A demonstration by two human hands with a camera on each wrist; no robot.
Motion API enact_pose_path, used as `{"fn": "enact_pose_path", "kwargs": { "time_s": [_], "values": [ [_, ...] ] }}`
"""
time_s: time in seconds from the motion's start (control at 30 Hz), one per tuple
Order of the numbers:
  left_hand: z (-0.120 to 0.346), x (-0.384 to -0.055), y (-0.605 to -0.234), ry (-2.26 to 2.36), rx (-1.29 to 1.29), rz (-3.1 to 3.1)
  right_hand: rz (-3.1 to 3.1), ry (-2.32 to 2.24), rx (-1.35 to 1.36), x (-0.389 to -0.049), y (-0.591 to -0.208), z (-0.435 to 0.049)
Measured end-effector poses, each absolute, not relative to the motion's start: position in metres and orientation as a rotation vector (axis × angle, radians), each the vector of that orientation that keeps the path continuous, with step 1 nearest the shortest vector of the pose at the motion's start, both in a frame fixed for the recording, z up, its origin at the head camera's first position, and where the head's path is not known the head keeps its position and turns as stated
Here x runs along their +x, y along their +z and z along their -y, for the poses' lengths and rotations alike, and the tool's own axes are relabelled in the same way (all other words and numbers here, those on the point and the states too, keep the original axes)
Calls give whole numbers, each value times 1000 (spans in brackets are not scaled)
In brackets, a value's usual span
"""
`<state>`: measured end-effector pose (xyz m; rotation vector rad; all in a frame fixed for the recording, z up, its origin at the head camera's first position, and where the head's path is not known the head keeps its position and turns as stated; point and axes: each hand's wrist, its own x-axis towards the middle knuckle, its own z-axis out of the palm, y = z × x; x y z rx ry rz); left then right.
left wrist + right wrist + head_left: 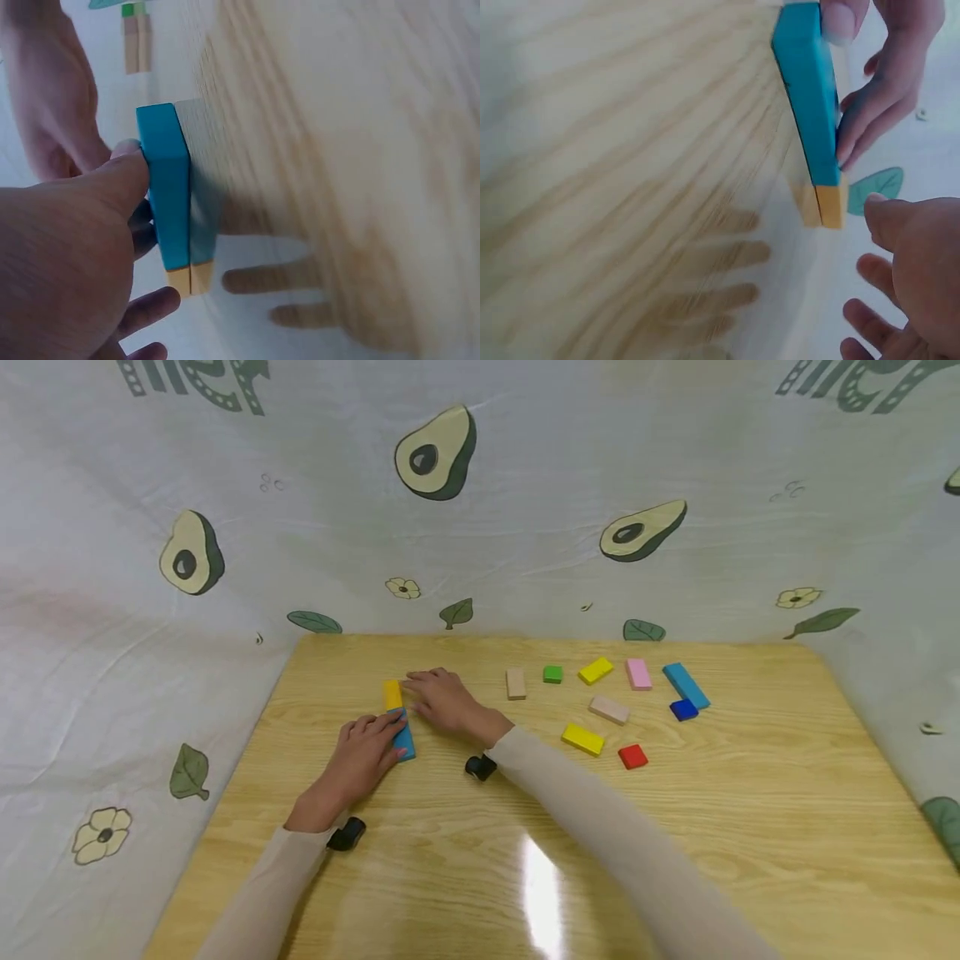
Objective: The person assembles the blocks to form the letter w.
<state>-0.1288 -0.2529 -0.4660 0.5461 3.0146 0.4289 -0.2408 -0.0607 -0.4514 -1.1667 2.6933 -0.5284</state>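
A blue block (405, 743) lies flat on the left part of the table, end to end with an orange block (393, 695) in one line. My left hand (360, 756) reaches over the blue block from the left. Its thumb (840, 21) rests on the top near one end, and a fingertip touches the top farther along. My right hand (446, 700) hovers just right of the orange block with nothing in it, its fingers loosely spread. In the right wrist view, its fingertips stand apart from the orange block.
Right of my right hand lie a beige block (516, 683), a green block (552, 674), yellow blocks (583, 739), a pink block (638, 674) and a red block (633, 756). A dark blue block (683, 709) touches a long blue block (686, 685). A patterned cloth (525, 527) hangs behind the table.
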Motion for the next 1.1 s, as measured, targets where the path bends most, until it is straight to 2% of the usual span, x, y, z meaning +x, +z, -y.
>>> {"fn": "enact_pose_path", "kwargs": {
  "time_s": [0.47, 1.1],
  "values": [
    [250, -133, -458, 464, 523, -3065, -2705, -745, -1170, -203, -436, -44],
    [251, -144, -464, 451, 448, -3100, -2896, -887, -935, -161, -441, -163]
  ]
}}
